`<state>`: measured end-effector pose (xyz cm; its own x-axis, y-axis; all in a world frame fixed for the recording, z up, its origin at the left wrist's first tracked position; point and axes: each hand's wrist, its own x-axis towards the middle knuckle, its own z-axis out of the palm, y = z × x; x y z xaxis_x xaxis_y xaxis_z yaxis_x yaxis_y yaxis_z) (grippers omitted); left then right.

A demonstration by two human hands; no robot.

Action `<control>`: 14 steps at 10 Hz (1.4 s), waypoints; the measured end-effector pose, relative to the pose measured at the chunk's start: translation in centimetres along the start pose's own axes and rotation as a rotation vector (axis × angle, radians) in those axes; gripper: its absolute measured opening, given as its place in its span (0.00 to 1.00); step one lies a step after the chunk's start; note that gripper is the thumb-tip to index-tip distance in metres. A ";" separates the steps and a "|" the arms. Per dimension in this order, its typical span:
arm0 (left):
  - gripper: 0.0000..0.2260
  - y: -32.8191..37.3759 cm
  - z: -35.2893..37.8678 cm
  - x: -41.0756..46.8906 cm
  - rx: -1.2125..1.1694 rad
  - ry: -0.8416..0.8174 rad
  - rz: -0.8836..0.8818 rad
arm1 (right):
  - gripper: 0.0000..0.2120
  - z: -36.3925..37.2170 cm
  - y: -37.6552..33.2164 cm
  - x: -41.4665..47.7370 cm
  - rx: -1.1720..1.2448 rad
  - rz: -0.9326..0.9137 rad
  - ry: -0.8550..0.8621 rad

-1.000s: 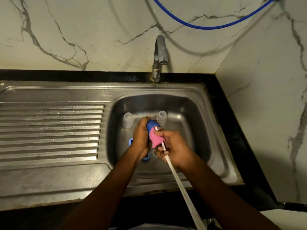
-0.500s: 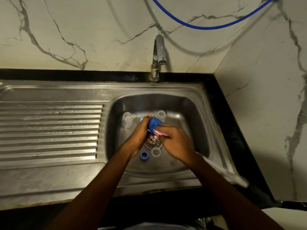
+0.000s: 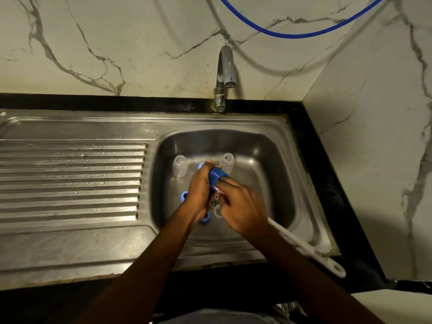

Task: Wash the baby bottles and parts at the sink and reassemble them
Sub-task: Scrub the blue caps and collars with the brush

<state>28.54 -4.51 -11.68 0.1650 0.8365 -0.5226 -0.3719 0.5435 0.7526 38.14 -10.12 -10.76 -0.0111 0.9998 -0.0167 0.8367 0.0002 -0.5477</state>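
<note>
Over the sink basin (image 3: 275, 164), my left hand (image 3: 200, 187) grips a blue bottle cap (image 3: 216, 175). My right hand (image 3: 240, 205) holds a bottle brush whose pink head (image 3: 216, 189) is pushed into the cap; its white handle (image 3: 311, 250) runs back to the right over the sink rim. Two clear bottles stand in the basin, one at the back left (image 3: 180, 166) and one behind the cap (image 3: 227, 163). Blue rings (image 3: 184, 195) and a clear part (image 3: 217, 210) lie on the basin floor, partly hidden by my hands.
A steel tap (image 3: 224, 76) stands behind the basin, with no water visible. The ribbed drainboard (image 3: 70, 181) stretches to the left. Marble walls close in the back and right side. A blue hose (image 3: 299, 35) hangs on the wall above.
The brush handle swung from pointing toward me to lying out right over the sink rim. The pink head went deeper into the blue cap. Both hands stayed over the drain.
</note>
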 end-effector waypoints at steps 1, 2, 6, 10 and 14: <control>0.16 -0.6 0.0 -0.1 0.060 -0.002 0.012 | 0.05 -1.7 -1.0 1.0 0.987 0.564 -0.136; 0.17 -0.5 -0.3 0.2 0.074 -0.047 0.113 | 0.07 -3.0 -1.2 1.4 1.506 0.882 -0.265; 0.23 0.9 0.6 0.3 0.039 -0.063 -0.145 | 0.03 -2.3 -1.5 1.9 1.039 0.611 -0.199; 0.17 0.3 -0.2 0.0 0.052 -0.046 -0.040 | 0.07 -2.6 -1.0 1.0 1.375 0.799 -0.237; 0.15 2.0 -1.1 0.4 0.023 -0.042 0.025 | 0.11 -4.5 0.9 1.6 0.935 0.421 0.085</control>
<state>26.86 -3.15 -10.82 0.1940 0.8516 -0.4870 -0.3550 0.5238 0.7744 41.30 -8.42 -7.53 0.2539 0.9133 -0.3184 0.0029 -0.3300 -0.9440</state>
